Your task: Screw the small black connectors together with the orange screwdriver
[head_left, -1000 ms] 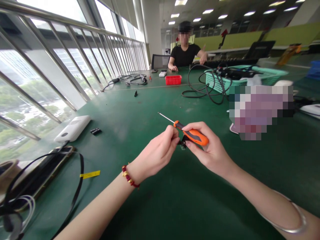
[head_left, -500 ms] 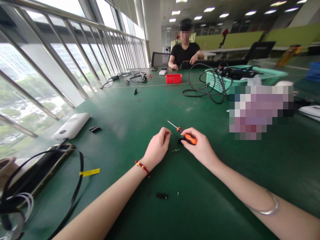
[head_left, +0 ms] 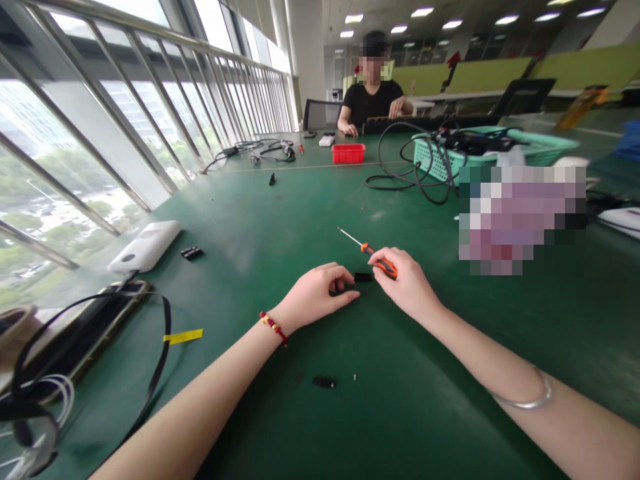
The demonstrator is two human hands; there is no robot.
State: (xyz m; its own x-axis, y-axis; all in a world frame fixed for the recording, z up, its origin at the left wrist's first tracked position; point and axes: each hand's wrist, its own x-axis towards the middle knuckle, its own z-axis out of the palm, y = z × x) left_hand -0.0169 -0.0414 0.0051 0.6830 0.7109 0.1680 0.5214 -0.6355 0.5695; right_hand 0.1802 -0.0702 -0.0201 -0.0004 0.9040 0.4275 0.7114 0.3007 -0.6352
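Note:
My right hand is closed around the orange and black handle of a screwdriver, its thin metal shaft pointing up and to the left. Beside it, my left hand hovers low over the table, thumb and fingers apart. A small black piece sits between the two hands, near the left fingertips. Something dark shows under the left fingers; I cannot make out what it is. Closer to me lie a small black oblong part and a tiny screw-like piece.
On the left are a white device, a small black part and a black cable with a yellow tag. Further off stand a red tray and a green basket with cables. A person sits across the green table.
My left hand has opened from a pinch and reached right. The right hand has shifted slightly right and up with the screwdriver. The small metal piece between the hands no longer shows.

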